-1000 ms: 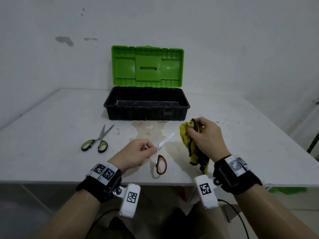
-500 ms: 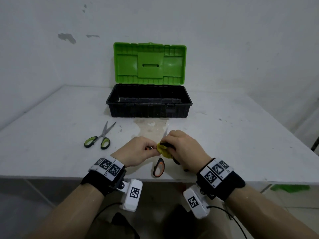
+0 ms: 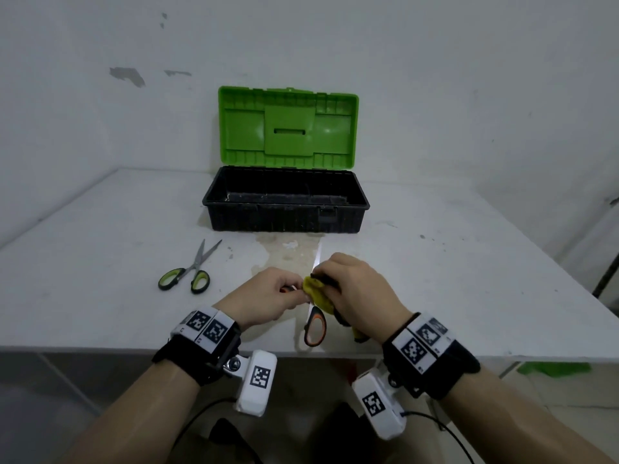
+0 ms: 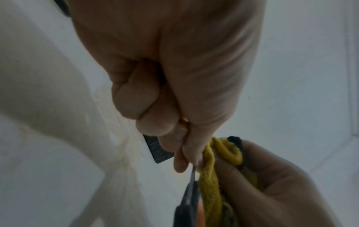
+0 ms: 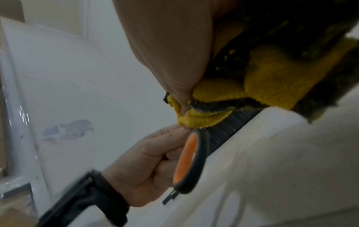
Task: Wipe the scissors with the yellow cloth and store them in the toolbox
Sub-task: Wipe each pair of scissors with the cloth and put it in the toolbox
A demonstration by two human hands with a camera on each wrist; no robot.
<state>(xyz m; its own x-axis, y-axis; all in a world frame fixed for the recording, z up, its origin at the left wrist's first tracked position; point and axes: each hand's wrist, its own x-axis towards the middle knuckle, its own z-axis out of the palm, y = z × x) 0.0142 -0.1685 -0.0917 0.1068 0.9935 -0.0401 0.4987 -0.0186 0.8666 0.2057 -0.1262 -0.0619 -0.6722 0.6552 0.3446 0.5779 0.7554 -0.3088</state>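
My left hand (image 3: 268, 293) grips one handle of the orange-and-black scissors (image 3: 315, 328) above the table's front edge; their other handle loop hangs free and a blade tip (image 3: 317, 254) points toward the toolbox. My right hand (image 3: 351, 289) holds the yellow cloth (image 3: 316, 291) bunched around the blades near the pivot. The left wrist view shows the left hand (image 4: 174, 107) fisted on the handle beside the cloth (image 4: 211, 176). The right wrist view shows the cloth (image 5: 242, 95) and the orange handle loop (image 5: 188, 159). The toolbox (image 3: 286, 209) stands open behind, black tub, green lid (image 3: 288, 128) upright.
A second pair of scissors (image 3: 189, 272) with green-and-black handles lies on the white table (image 3: 100, 246) to the left. A yellowish stain (image 3: 288, 252) marks the tabletop in front of the toolbox. The wall stands close behind the box.
My right hand carried the cloth left from the table onto the scissors' blades. The blade tip now points straight away toward the toolbox instead of angling right.
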